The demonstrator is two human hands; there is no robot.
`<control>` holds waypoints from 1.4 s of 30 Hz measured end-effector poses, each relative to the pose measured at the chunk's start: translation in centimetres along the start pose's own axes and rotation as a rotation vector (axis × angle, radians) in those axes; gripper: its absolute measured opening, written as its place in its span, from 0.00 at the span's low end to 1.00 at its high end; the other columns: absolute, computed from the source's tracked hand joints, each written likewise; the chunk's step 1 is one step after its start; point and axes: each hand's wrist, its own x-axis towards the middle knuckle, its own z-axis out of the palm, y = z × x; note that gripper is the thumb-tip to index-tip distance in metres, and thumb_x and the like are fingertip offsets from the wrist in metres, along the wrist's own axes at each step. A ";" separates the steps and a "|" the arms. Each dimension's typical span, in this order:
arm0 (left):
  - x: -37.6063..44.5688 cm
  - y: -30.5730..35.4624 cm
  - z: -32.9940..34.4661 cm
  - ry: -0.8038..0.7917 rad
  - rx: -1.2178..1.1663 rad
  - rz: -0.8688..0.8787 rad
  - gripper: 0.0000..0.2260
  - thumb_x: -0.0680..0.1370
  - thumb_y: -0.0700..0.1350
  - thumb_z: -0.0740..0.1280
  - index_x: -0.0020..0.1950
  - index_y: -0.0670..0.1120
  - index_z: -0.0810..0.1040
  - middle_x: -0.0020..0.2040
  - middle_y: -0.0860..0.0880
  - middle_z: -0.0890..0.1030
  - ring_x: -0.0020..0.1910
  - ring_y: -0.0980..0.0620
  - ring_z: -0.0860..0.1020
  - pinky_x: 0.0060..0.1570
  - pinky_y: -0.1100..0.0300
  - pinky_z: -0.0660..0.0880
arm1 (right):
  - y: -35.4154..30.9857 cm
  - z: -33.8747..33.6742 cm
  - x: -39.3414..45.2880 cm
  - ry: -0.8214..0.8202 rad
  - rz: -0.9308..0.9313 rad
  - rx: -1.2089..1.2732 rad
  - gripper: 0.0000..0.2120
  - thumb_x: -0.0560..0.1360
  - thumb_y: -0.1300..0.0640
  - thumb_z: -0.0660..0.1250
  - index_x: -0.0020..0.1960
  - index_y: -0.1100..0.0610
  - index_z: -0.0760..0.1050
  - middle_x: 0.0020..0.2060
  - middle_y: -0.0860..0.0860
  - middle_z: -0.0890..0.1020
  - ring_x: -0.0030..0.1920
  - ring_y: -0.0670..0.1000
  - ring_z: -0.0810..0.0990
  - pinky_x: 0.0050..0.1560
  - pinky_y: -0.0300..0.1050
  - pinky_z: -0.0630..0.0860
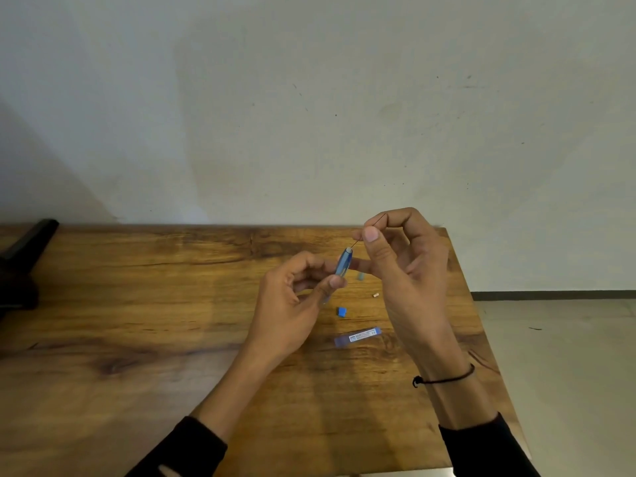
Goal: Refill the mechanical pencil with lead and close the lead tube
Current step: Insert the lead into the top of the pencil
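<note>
Pinched between thumb and forefinger of the right hand (pixel 406 270), a thin lead (pixel 373 228) slants down toward the open top of the blue mechanical pencil (pixel 343 265). Its lower end is just above that opening. The left hand (pixel 292 304) grips the pencil's barrel with curled fingers, holding it tilted above the wooden table (pixel 137 304).

Nearest on the table, between the wrists, lies the lead tube (pixel 358 336) on its side. Just beyond it sits a small blue cap (pixel 341 311), then a tiny pale piece (pixel 375 295) and a small greyish piece (pixel 360 276) beside the right hand. The table's right edge runs just outside the right forearm, with grey floor (pixel 568 373) beyond. A plain wall (pixel 309 115) rises behind the far edge; a dark object (pixel 24 256) stands at the far left.
</note>
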 end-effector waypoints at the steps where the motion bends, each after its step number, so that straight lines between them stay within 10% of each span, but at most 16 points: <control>1: 0.0 0.0 0.0 0.002 -0.005 -0.001 0.10 0.76 0.51 0.76 0.52 0.48 0.85 0.50 0.49 0.89 0.51 0.49 0.89 0.53 0.49 0.87 | 0.0 0.0 0.0 -0.003 0.000 -0.012 0.04 0.83 0.65 0.68 0.55 0.67 0.76 0.50 0.60 0.80 0.55 0.68 0.80 0.45 0.57 0.88; 14: 0.0 0.1 0.1 0.016 -0.001 0.014 0.08 0.77 0.48 0.77 0.52 0.47 0.85 0.50 0.48 0.89 0.51 0.47 0.89 0.53 0.49 0.86 | 0.9 -0.4 0.0 -0.027 -0.056 -0.123 0.06 0.79 0.66 0.73 0.51 0.56 0.82 0.52 0.61 0.80 0.55 0.63 0.83 0.47 0.64 0.86; 20: 0.0 0.3 0.0 0.019 -0.001 0.027 0.09 0.77 0.48 0.76 0.54 0.45 0.85 0.49 0.49 0.90 0.51 0.50 0.89 0.51 0.53 0.86 | 1.6 -0.8 0.3 -0.034 -0.048 -0.001 0.07 0.82 0.66 0.69 0.56 0.58 0.83 0.56 0.62 0.82 0.58 0.59 0.84 0.46 0.51 0.88; 25: 0.1 0.4 -0.2 0.034 -0.011 0.063 0.07 0.76 0.50 0.76 0.51 0.51 0.84 0.48 0.47 0.90 0.50 0.47 0.89 0.52 0.53 0.86 | 3.9 -4.9 1.3 -0.161 0.042 -0.840 0.06 0.80 0.62 0.72 0.51 0.50 0.83 0.45 0.43 0.84 0.43 0.44 0.82 0.40 0.37 0.80; 28: 0.2 0.2 -0.3 0.040 -0.012 0.070 0.06 0.76 0.51 0.76 0.51 0.52 0.84 0.48 0.47 0.90 0.50 0.48 0.89 0.51 0.54 0.86 | 5.1 -5.8 0.8 -0.403 0.144 -1.138 0.06 0.79 0.58 0.74 0.47 0.48 0.81 0.44 0.44 0.81 0.45 0.49 0.82 0.44 0.51 0.82; 38: 0.3 -0.2 -0.6 0.038 0.001 0.102 0.05 0.79 0.46 0.77 0.51 0.55 0.84 0.48 0.49 0.90 0.50 0.48 0.89 0.52 0.49 0.86 | 5.9 -4.9 0.7 -0.476 0.065 -1.206 0.06 0.80 0.61 0.70 0.48 0.52 0.76 0.47 0.49 0.78 0.46 0.54 0.80 0.44 0.56 0.81; 42: 0.4 -0.2 -0.7 0.045 -0.009 0.095 0.05 0.78 0.46 0.78 0.51 0.52 0.85 0.48 0.46 0.90 0.50 0.46 0.89 0.52 0.48 0.86 | 4.4 -4.7 1.4 -0.252 0.096 -0.820 0.09 0.77 0.62 0.75 0.44 0.51 0.80 0.39 0.43 0.84 0.41 0.46 0.83 0.40 0.37 0.81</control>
